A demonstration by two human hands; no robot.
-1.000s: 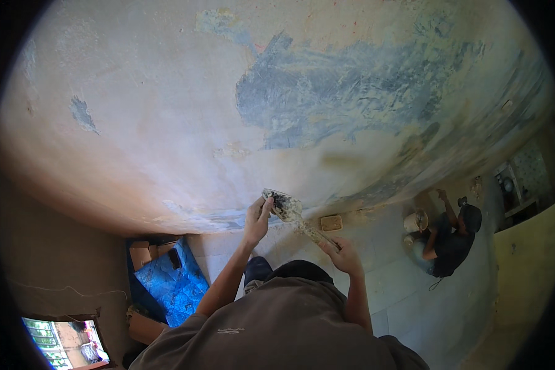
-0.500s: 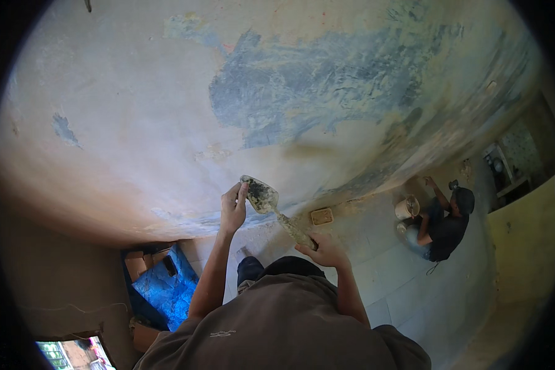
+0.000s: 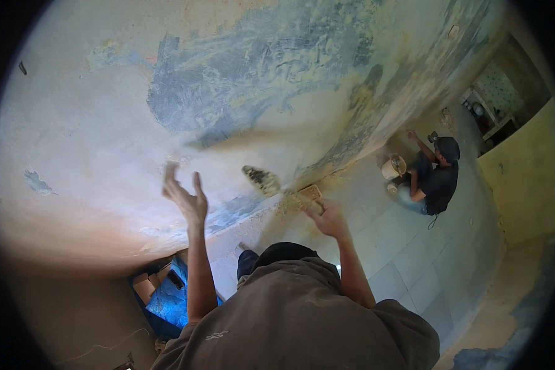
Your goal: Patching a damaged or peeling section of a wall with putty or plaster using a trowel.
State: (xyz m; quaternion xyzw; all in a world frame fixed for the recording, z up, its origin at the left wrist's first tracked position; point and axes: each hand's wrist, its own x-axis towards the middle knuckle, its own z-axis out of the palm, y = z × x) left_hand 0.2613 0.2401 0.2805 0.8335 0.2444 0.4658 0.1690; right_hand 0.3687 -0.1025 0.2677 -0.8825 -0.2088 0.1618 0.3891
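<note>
My right hand (image 3: 327, 217) is closed round the handle of a trowel (image 3: 262, 180). Its blade points up and left, and dark and pale residue covers it. The handle is smeared by motion. My left hand (image 3: 187, 196) is raised before the wall, apart from the trowel, with its thumb and fingers spread and nothing in them. Ahead stands the wall (image 3: 114, 111), pale, with a large rough grey-blue patch (image 3: 259, 61) high up. Whether the left fingertips touch the wall I cannot tell.
Behind the trowel, a small rectangular tray (image 3: 310, 192) lies on the floor by the wall. To the right a person (image 3: 443, 176) in dark clothes sits low beside a bucket (image 3: 393, 167). A blue sheet (image 3: 169, 299) and cardboard pieces (image 3: 145, 287) lie at lower left.
My left hand has let go of the trowel blade and moved left and up, its fingers spreading. The right hand still grips the trowel, now slightly higher. The whole view has shifted.
</note>
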